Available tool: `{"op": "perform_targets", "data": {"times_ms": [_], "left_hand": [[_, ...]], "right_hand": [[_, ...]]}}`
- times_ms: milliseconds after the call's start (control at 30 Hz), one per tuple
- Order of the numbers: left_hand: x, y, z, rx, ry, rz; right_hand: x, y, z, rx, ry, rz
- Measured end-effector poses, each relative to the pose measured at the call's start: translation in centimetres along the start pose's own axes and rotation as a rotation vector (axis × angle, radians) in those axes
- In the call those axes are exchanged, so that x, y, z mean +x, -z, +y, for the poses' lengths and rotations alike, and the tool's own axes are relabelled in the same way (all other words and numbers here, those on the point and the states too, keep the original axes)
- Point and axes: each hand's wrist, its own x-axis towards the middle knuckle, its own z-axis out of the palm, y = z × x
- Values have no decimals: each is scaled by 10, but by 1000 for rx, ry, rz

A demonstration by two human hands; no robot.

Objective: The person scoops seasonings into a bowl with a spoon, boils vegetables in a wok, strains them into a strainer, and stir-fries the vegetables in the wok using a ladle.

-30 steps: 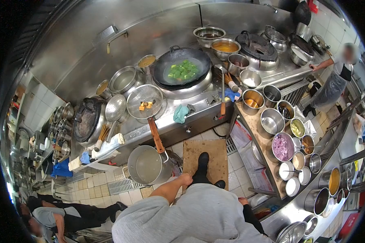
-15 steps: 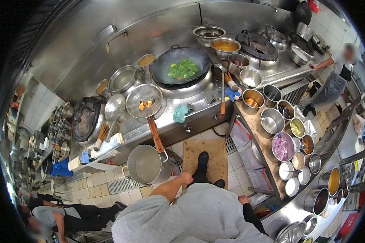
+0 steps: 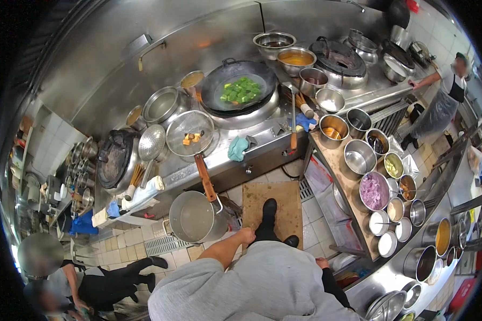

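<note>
Hand count: two bare hands are seen, the left hand (image 3: 246, 235) and the right hand (image 3: 322, 262).
Left grip: the fingers are curled low beside the thigh; whether anything is held cannot be told.
Right grip: the hand is partly covered by the grey short-sleeved shirt (image 3: 241, 283); whether the grip is wide or narrow cannot be told.
Wok count: one wide, round, black metal wok (image 3: 211, 88) is set on the steel cooking range (image 3: 225, 160), ahead of the hands and well apart from them.
Strainer count: one round wire-mesh strainer with a wooden handle (image 3: 183, 125) is laid near the wok, with several orange cubes (image 3: 193, 139) held in it.
Bowls by the wok: four round steel bowls (image 3: 296, 58) are counted to its right.
White-filled pots: three small round steel pots (image 3: 386, 246) are grouped on the wooden-topped desk (image 3: 326, 148), near chopped purple pieces (image 3: 374, 192) in a larger pot.
In the way: one deep, round, grey metal stockpot (image 3: 219, 227) is placed nearest the left hand, its mouth partly crossed by the strainer's handle.
Greens: bright green chopped vegetables (image 3: 241, 92) are heaped loosely in the middle of the wok, its dark sides left bare.
</note>
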Motion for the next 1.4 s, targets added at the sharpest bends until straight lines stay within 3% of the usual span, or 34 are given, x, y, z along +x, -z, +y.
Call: {"op": "perform_targets", "data": {"times_ms": [400,567,700,800,1100,1200,1267,1400], "left_hand": [[3,-1,-1,29,-72,34],[5,-4,-2,33,-76,59],[10,-10,-14,57,-232,91],[7,-13,-11,32,-212,135],[25,-33,-32,23,-230,99],[22,-31,-33,35,-237,93],[9,-13,-14,57,-122,95],[32,-41,-38,92,-186,50]], "right_hand": [[20,-7,17,-134,21,-26],[35,-13,28,-225,189,-12],[37,-16,40,-221,346,-10],[19,-9,15,-119,57,15],[17,-5,17,77,-1,-21],[17,-4,14,-28,6,-15],[19,-5,19,-175,148,-31],[37,-14,37,-372,306,-52]]}}
